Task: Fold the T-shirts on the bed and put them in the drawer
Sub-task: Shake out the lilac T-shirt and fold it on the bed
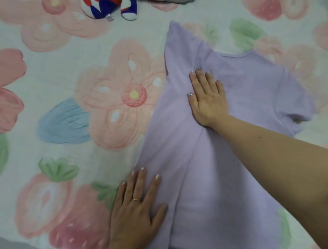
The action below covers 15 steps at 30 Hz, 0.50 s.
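Note:
A lilac T-shirt lies spread on the bed, its neckline toward the far side and one sleeve at the right. Its left side is folded inward, with the other sleeve sticking up at the top. My right hand presses flat on the folded part near the chest, fingers straight. Lower down, my left hand, wearing a ring, lies flat on the shirt's left edge near the hem, partly on the bedsheet.
The bedsheet has a large pink flower and strawberry print. A red, white and blue soft toy lies at the far edge. A bit of grey cloth shows at the top edge.

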Each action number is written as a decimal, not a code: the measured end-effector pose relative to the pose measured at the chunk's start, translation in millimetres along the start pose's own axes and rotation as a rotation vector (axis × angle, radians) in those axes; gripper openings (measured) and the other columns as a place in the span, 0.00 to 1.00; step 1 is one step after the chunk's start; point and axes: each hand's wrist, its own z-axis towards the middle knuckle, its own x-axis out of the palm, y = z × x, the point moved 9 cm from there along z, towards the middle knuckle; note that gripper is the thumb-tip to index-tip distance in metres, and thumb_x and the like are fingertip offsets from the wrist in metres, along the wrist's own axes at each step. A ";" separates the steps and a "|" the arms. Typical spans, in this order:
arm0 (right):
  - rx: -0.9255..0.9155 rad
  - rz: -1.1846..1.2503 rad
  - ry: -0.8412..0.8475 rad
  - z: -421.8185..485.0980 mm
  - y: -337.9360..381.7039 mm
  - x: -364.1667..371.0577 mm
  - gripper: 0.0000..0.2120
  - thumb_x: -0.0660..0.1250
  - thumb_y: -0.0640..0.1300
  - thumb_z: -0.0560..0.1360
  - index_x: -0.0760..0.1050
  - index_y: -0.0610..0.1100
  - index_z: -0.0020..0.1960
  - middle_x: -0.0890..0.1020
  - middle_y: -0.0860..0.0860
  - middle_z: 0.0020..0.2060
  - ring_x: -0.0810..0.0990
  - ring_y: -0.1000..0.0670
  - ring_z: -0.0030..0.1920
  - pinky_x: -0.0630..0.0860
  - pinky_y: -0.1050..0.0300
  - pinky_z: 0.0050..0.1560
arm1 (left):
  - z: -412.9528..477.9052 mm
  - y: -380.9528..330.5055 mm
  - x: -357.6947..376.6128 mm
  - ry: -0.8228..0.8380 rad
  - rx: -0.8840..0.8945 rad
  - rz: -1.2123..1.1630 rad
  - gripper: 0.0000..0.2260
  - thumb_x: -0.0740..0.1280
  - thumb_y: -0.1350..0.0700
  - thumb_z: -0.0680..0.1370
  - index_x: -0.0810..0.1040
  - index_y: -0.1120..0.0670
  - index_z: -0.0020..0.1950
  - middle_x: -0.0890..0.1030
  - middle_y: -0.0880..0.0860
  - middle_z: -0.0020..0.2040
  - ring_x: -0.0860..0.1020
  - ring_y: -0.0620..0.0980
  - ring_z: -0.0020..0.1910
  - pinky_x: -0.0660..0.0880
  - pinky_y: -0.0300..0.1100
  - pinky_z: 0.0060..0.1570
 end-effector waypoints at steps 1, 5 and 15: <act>0.000 0.011 0.007 0.0 0.0 0.1 0.29 0.44 0.55 0.76 0.49 0.51 0.76 0.53 0.52 0.76 0.51 0.47 0.76 0.45 0.48 0.72 | -3.1 3.1 0.1 0.026 -0.012 -0.014 0.27 0.49 0.37 0.76 0.66 0.49 0.70 0.65 0.57 0.72 0.61 0.55 0.71 0.51 0.46 0.71; 0.008 0.061 -0.016 -14.6 -8.2 -6.1 0.27 0.48 0.53 0.78 0.52 0.50 0.76 0.55 0.50 0.76 0.52 0.46 0.76 0.46 0.49 0.73 | -19.9 7.9 2.7 0.084 -0.016 -0.043 0.28 0.48 0.35 0.74 0.66 0.49 0.68 0.53 0.52 0.77 0.49 0.50 0.76 0.48 0.44 0.72; 0.597 0.219 -0.287 -173.2 -111.6 -39.7 0.28 0.57 0.51 0.74 0.67 0.36 0.68 0.69 0.33 0.66 0.67 0.32 0.66 0.62 0.41 0.67 | 51.1 -73.8 -42.7 -0.199 0.253 -0.154 0.25 0.52 0.40 0.76 0.66 0.51 0.69 0.66 0.58 0.71 0.60 0.57 0.73 0.55 0.53 0.67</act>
